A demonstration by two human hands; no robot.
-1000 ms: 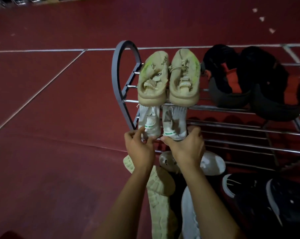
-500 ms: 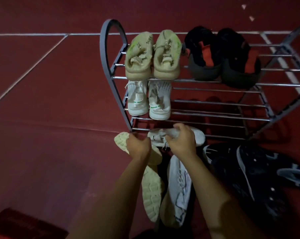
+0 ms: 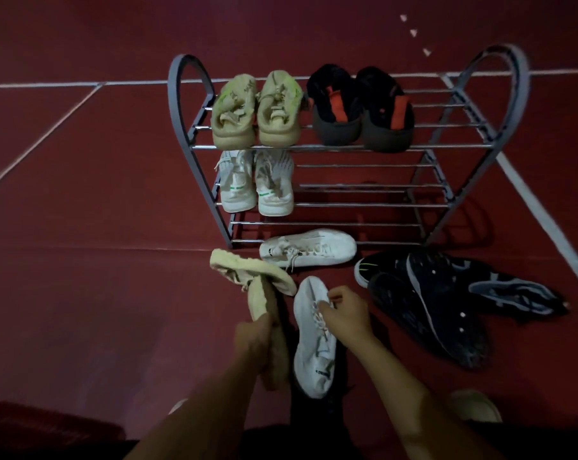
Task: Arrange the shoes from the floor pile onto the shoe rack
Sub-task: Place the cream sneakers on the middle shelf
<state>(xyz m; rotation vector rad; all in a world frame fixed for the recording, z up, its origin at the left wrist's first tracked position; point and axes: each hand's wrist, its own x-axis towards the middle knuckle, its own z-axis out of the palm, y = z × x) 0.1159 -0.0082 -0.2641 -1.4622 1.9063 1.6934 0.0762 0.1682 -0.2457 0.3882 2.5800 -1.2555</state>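
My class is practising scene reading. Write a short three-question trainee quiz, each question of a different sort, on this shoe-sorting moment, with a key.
1. True or false: the top shelf of the shoe rack holds two pairs.
2. What does the right hand touch? A) black shoes B) a white sneaker's laces C) the rack
3. Fill in: the left hand grips a ____ coloured shoe.

Key
1. True: a beige pair and a black-and-red pair.
2. B: the white sneaker on the floor.
3. Beige: the beige shoe.
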